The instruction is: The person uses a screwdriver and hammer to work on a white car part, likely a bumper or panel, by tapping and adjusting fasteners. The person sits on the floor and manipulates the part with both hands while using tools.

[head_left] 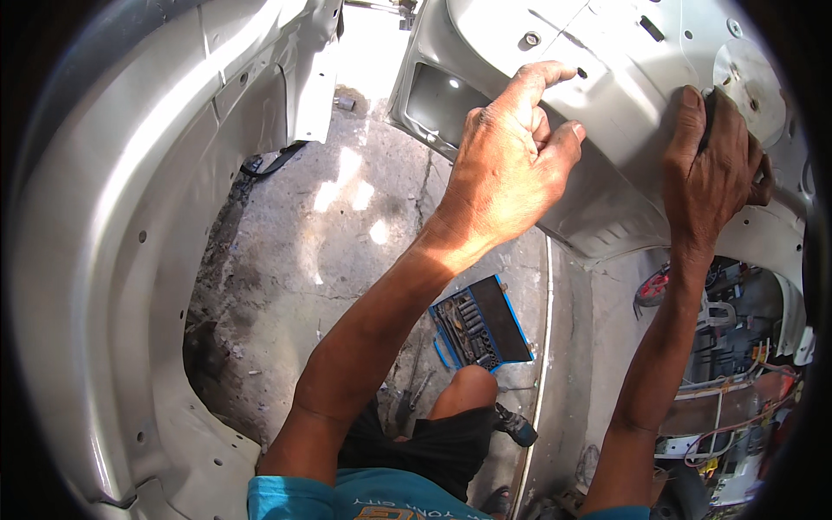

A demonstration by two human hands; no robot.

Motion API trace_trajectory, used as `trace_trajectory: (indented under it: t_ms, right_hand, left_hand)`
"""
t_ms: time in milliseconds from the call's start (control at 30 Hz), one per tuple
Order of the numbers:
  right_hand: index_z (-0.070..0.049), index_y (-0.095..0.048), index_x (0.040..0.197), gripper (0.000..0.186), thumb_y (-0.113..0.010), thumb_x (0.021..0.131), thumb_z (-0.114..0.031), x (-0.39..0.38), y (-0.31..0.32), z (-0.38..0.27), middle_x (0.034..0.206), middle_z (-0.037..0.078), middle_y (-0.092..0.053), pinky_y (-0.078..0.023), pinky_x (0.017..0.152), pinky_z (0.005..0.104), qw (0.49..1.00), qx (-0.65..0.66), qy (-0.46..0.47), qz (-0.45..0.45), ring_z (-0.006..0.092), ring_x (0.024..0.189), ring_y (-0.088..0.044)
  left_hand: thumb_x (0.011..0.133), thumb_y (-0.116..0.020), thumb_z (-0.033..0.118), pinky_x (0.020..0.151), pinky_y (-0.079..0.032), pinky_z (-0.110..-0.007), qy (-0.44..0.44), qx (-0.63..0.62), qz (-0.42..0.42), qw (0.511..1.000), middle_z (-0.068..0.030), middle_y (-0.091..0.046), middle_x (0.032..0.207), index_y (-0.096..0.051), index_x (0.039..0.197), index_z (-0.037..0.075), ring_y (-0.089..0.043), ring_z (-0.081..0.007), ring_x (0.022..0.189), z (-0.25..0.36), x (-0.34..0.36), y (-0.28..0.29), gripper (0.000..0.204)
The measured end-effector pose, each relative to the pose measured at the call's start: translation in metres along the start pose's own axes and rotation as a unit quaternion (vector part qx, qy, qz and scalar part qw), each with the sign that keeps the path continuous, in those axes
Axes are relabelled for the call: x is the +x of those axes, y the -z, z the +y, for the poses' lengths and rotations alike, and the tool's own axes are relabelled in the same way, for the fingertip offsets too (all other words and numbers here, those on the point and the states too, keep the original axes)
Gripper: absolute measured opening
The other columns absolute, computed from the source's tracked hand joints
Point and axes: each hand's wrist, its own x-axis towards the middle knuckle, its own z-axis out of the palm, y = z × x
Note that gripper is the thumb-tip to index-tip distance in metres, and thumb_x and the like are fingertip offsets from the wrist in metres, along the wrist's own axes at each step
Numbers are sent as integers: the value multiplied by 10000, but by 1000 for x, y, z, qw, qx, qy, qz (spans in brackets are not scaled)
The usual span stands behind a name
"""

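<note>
A silver-grey sheet-metal vehicle body panel [620,121] with holes fills the upper right. My left hand [513,160] is in front of it, index finger stretched toward a small dark hole [582,73]. The thumb stands apart, the other fingers are partly curled, and nothing shows in the hand. My right hand [712,165] is closed at the panel's right side, beside a round pale disc [750,94]. A dark sliver shows between its thumb and fingers, too hidden to name.
A curved grey body panel [95,260] runs down the left. On the concrete floor [286,277] lie an open blue socket-set case [485,325] and a power tool [516,426]. Assorted parts and wires [737,381] crowd the lower right. A pale pipe [539,390] runs along the floor.
</note>
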Motion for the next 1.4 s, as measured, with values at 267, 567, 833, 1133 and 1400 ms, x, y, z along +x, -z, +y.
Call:
trace_trajectory:
  t_ms: [267,567,833,1133,1400]
  right_hand:
    - [-115,-699,1189,424,-549,1020,-473,-1,-3,-1,1130,76,-732,-267,1112,515,1000,-11,-15,-1,324,1157,-605]
    - [-145,-680,1233,429,-504,1037,-484,-1,-4,2,1156,56,-736,-199,1130,537,999,-47,-5,-3,319,1205,-598]
    - [-24,-657,1295,538,-474,1067,-476,-2,-2,-5,1260,213,-684,-348,1133,478,999,-34,-9,-6,416,1234,-576]
    - [-53,-684,1208,477,-473,1062,-455,-2,-7,-2,1165,149,-716,-319,1109,472,999,-27,12,28,362,1143,-612]
    - [-38,-701,1166,434,-473,1066,-393,-1,-9,4,1147,152,-716,-327,1092,482,998,-47,35,37,365,1117,-615]
  left_hand:
    - [906,-727,76,554,-335,-231,-45,59,-12,997,49,-373,572,-548,1437,30,-345,-48,556,-3,-5,-4,562]
    - [925,-729,74,526,-315,-257,83,-10,-63,994,64,-360,551,-626,1144,24,-332,-34,533,-19,-45,-2,247]
    - [956,-713,94,508,-277,-264,235,41,7,971,80,-395,596,-641,1048,12,-335,-25,559,-100,-110,38,143]
    - [876,-754,349,772,-549,-424,430,296,-29,852,-221,-735,871,-705,937,-52,-720,-340,811,-190,-217,137,408]
    - [881,-736,358,776,-548,-435,559,322,24,763,-246,-741,860,-737,938,-70,-728,-369,837,-221,-287,222,431]
